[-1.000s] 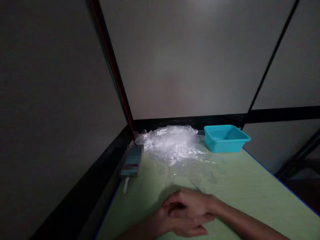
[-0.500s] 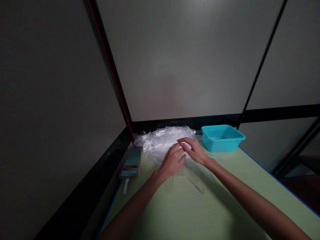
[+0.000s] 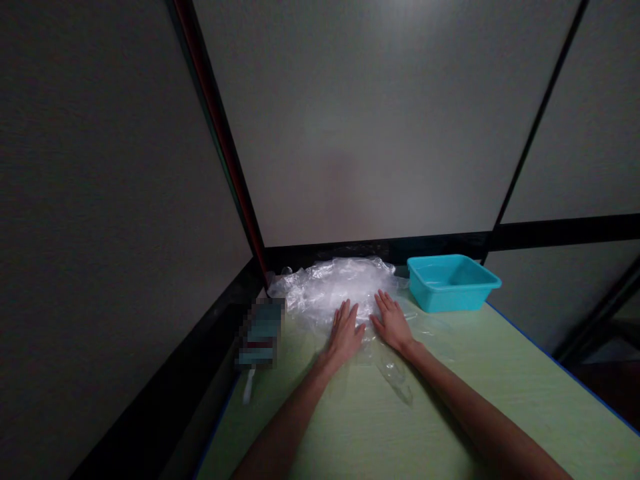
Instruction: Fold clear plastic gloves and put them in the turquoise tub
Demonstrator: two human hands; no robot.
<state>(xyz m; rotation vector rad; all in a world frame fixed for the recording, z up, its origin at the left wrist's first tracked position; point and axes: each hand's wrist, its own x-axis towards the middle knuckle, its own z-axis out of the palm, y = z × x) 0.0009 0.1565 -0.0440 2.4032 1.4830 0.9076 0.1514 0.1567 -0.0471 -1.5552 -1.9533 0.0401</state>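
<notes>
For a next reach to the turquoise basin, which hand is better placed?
Probably the right hand: it lies between the left hand and the turquoise basin, nearer the basin. Both hands look open.

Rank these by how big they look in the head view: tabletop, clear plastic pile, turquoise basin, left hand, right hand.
1. Tabletop
2. Clear plastic pile
3. Turquoise basin
4. Left hand and right hand: too alike to rank

- Dim illumination overall; left wall (image 3: 125, 167) darkest and grainy.
- Pale, diffuse glare at the top of the back panel (image 3: 375, 120).
- Bright highlights on the clear plastic (image 3: 345, 283).
- Soft shadow on the surface (image 3: 525, 360) alongside the right forearm (image 3: 465, 400).
- Coarse pixelation obscures a patch at left.
</notes>
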